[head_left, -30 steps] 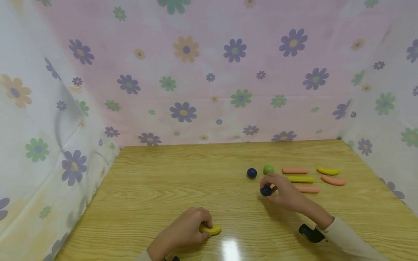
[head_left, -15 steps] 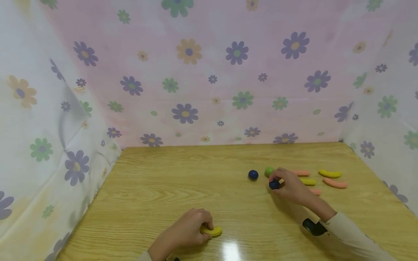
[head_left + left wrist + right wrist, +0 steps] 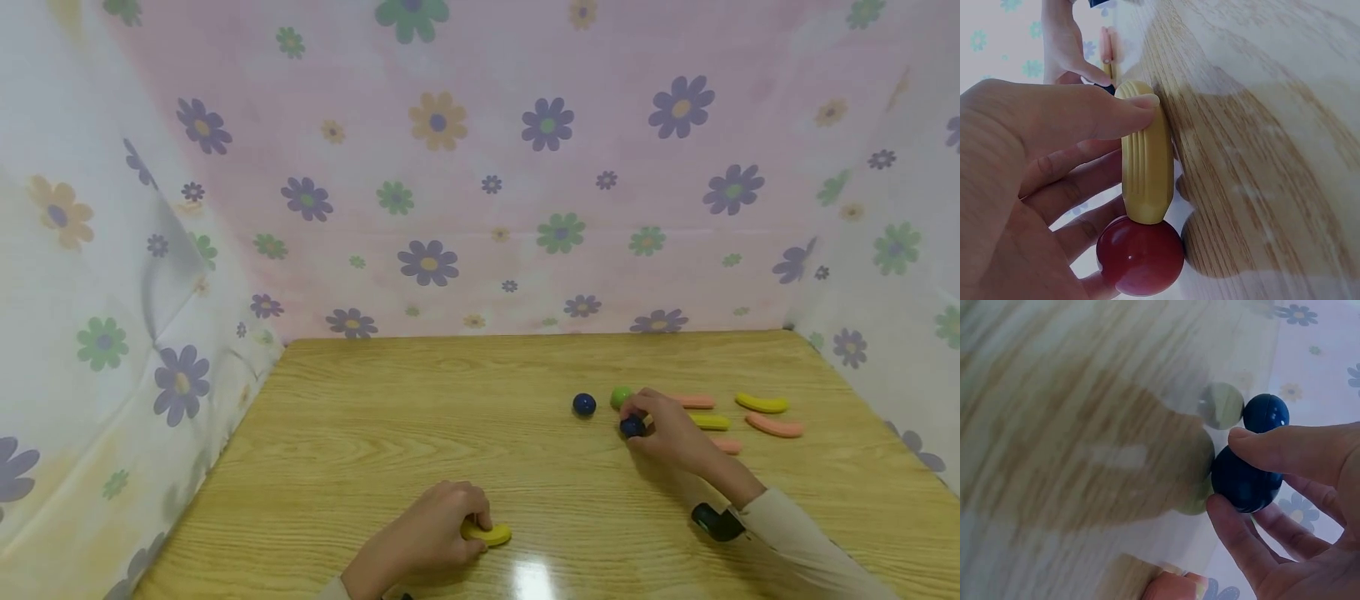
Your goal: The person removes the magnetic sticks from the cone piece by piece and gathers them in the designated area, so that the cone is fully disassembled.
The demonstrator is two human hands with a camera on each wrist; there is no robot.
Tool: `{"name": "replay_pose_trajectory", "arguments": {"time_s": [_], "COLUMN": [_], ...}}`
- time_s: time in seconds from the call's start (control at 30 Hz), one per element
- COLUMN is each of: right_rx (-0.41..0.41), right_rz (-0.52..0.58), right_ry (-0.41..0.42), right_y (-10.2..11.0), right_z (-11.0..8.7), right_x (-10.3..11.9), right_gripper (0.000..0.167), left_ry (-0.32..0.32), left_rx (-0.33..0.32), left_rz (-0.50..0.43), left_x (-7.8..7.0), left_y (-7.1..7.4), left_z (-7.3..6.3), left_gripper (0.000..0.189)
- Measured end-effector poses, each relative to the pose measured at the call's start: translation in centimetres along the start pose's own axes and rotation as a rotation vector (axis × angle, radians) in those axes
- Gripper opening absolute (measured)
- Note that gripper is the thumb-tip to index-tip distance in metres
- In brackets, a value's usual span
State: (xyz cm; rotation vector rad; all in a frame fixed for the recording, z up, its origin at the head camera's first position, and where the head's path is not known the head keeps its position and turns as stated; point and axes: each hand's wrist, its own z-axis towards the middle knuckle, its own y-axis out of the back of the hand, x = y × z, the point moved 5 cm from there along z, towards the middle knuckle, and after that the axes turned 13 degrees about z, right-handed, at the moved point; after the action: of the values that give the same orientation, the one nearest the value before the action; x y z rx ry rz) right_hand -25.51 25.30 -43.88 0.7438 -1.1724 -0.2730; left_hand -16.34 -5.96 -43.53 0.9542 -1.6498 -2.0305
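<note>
Close to the table's near edge, my left hand (image 3: 438, 529) pinches a yellow curved, banana-shaped piece (image 3: 495, 534) lying low over the wood. In the left wrist view, the thumb presses its grooved side, and a glossy red ball (image 3: 1141, 256) sits right at its lower end; the hand hides that ball from the head view. On the right, a dark blue ball (image 3: 632, 427) is pinched between the thumb and fingers of my right hand (image 3: 671, 437), at the tabletop. A green ball (image 3: 621, 397) lies just behind it, and another dark blue ball (image 3: 584, 405) further left.
Behind the right hand lie straight sticks: a salmon stick (image 3: 697, 402), a yellow stick (image 3: 711, 422) and a nearer salmon stick (image 3: 727, 447), partly covered. Further right are a yellow curved piece (image 3: 762, 404) and a salmon curved piece (image 3: 775, 426). Flowered cloth (image 3: 487, 208) walls three sides.
My right hand has carried the dark blue ball right and slightly away from me, closer to the green ball and the sticks. My left hand keeps its hold on the yellow piece.
</note>
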Motion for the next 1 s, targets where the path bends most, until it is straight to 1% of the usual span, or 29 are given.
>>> {"name": "replay_pose_trajectory", "arguments": {"time_s": [0.27, 0.4, 0.53, 0.8, 1.0], "right_rx": [0.003, -0.009, -0.033, -0.058, -0.073], "right_rz": [-0.006, 0.011, 0.001, -0.016, 0.000], "right_ry": [-0.027, -0.016, 0.002, -0.013, -0.007], "right_y": [0.12, 0.22, 0.17, 0.03, 0.14], "right_z": [-0.43, -0.27, -0.10, -0.04, -0.30], "right_x": [0.64, 0.81, 0.64, 0.05, 0.47], "right_gripper": [0.019, 0.020, 0.020, 0.021, 0.020], "left_ry": [0.005, 0.017, 0.021, 0.030, 0.008], "left_rx": [0.004, 0.018, 0.025, 0.035, 0.023], "left_rz": [0.001, 0.000, 0.000, -0.004, -0.024], "left_x": [-0.04, 0.00, -0.02, -0.12, -0.14], "left_y": [0.06, 0.10, 0.10, 0.08, 0.06], "left_z": [-0.03, -0.12, -0.10, -0.10, 0.04], "left_gripper": [0.015, 0.015, 0.015, 0.016, 0.017]}}
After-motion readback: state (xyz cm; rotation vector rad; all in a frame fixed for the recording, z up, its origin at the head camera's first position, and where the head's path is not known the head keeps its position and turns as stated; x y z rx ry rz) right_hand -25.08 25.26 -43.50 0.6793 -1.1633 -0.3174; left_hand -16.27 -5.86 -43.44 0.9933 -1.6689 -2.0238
